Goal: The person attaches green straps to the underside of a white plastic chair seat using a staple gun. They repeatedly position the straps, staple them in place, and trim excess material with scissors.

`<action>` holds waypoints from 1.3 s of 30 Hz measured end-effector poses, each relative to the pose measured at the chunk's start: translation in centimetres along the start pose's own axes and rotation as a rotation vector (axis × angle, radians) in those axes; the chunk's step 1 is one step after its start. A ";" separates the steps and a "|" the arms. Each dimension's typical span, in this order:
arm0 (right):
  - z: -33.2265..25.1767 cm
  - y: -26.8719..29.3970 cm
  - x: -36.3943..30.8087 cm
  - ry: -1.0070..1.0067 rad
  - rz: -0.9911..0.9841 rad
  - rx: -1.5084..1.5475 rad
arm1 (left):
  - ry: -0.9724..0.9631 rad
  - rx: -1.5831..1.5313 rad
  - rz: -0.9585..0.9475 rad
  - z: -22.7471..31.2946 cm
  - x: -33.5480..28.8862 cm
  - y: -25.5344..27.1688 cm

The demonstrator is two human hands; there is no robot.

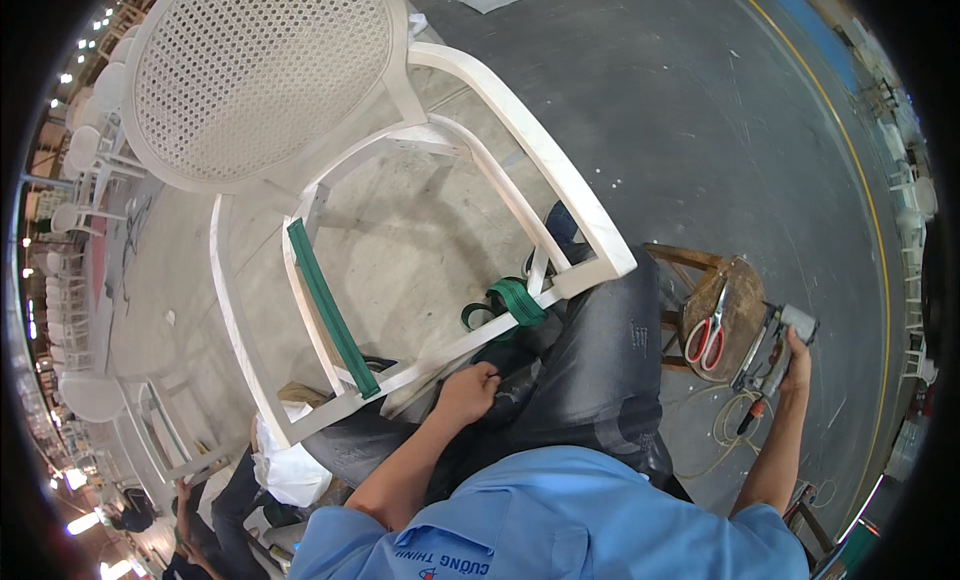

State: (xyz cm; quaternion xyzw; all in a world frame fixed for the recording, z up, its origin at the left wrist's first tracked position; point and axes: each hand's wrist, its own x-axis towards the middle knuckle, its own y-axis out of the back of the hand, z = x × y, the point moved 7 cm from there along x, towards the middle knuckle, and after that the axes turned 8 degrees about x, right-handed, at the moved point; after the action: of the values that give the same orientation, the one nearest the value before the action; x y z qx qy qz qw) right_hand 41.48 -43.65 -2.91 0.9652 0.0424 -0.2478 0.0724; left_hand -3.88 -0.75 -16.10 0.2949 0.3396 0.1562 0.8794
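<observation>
Chair frame (222, 270) is across our lap, near rail over the thighs, woven round backrest (260, 75) pointing away. Seat opening is bare, floor visible through it. One green strap (335, 320) runs along the left seat rail; a second green webbing piece (517, 302) loops over the near rail, right of center, loose coil inside. Left hand (468, 394) is just our side of that rail, fingers curled in; can't tell if it has anything. Right hand (796, 360), out to our right, is wrapped around a grey handheld tool (797, 326) beside a round wooden stool (745, 295). Red-handled scissors (708, 338) lie on the stool. Pale hose (722, 430) coils below. Lower left, a co-worker (225, 510) by another frame (150, 435).
</observation>
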 end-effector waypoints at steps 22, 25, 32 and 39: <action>6.4 1.2 5.8 -0.082 0.022 -0.095 | 0.256 -1.452 0.172 2.5 10.5 5.7; 6.4 2.6 6.0 0.015 0.219 -0.341 | 0.129 -1.551 0.206 2.8 6.4 7.6; 4.4 1.0 4.0 0.295 0.335 -1.012 | -0.081 -1.333 0.305 7.0 -0.7 11.8; 3.9 0.0 2.3 0.313 0.274 -1.068 | -0.195 -1.163 0.354 9.7 -3.5 12.2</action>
State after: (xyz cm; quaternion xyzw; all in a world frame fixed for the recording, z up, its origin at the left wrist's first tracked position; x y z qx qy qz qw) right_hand 41.65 -44.15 -7.35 0.8165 0.0467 -0.0344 0.5744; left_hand -0.63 3.06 -0.97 -0.1680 0.0627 0.4319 0.8839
